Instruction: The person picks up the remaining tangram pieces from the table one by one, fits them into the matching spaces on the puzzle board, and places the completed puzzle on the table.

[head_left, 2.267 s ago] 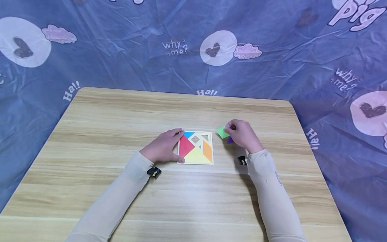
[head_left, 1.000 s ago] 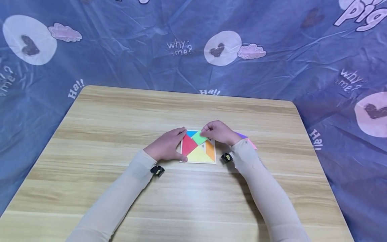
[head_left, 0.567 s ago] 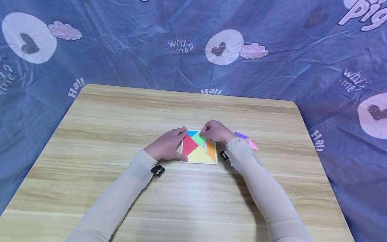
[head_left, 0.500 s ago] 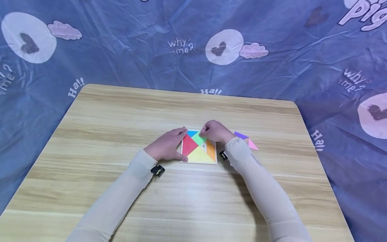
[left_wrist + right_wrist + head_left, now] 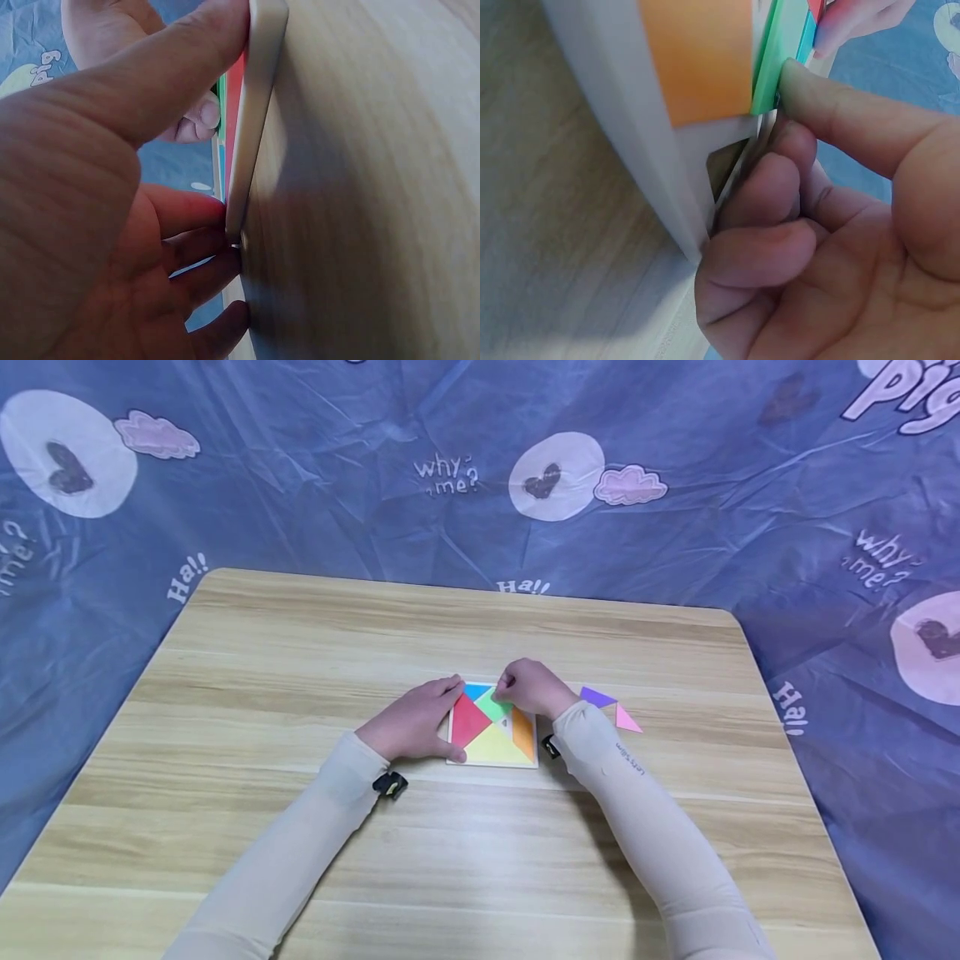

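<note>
A square, pale-framed tangram tray [image 5: 495,766] lies flat near the middle of the table. My left hand [image 5: 411,722] grips its left side, thumb at the near corner and fingers at the far one. Red [image 5: 468,721], yellow [image 5: 495,747], orange [image 5: 522,735] and blue [image 5: 476,691] tangram pieces sit in it. At the tray's far side my right hand [image 5: 536,687] pinches a green square tangram piece [image 5: 491,706], fingers curled. In the right wrist view the green square [image 5: 776,52] sits higher than the orange piece [image 5: 705,60]. The right hand covers the tray's far right corner.
Right of the tray, a purple triangle [image 5: 597,696] and a pink triangle [image 5: 627,719] lie on the wooden table [image 5: 337,860], their corners close together. A blue printed cloth [image 5: 337,468] hangs behind the table's far edge.
The right hand has carried the green square leftward from beside the purple triangle onto the tray, then shifted it only slightly there. The left hand has kept its grip on the tray.
</note>
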The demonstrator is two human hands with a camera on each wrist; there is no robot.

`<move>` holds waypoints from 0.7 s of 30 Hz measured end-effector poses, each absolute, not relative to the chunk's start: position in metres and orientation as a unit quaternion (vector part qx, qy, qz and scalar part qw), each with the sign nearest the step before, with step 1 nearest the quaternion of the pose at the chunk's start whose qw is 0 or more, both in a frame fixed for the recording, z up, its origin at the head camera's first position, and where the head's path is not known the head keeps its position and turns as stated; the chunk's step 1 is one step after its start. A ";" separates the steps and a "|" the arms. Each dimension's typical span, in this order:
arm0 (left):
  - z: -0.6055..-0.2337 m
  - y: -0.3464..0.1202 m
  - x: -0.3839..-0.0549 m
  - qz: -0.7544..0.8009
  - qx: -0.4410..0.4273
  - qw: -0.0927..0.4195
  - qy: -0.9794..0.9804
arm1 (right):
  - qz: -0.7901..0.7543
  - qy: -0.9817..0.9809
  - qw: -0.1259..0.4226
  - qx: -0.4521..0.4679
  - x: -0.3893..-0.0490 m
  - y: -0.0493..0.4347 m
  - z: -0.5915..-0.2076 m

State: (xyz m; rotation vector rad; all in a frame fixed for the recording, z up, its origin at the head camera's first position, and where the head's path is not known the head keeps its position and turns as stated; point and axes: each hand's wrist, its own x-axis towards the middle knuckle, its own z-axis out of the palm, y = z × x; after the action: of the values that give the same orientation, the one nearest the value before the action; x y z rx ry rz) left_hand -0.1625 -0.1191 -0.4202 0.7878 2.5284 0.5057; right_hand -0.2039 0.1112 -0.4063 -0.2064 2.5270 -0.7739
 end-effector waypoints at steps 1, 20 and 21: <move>-0.420 -0.119 -0.162 0.183 0.285 0.221 0.915 | -0.283 0.925 0.243 -0.075 -0.204 0.111 -0.406; -0.420 -0.118 -0.163 0.187 0.274 0.224 0.916 | -0.322 0.916 0.213 -0.111 -0.204 0.127 -0.409; -0.420 -0.118 -0.163 0.187 0.274 0.224 0.916 | -0.328 0.915 0.202 -0.116 -0.203 0.132 -0.409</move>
State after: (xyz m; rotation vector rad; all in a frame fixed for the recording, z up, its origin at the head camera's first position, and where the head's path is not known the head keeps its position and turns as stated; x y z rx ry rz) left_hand -0.1628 -0.1180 -0.4197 0.7562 2.5287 0.5173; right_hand -0.2032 0.1318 -0.4086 -0.3252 2.5559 -0.9162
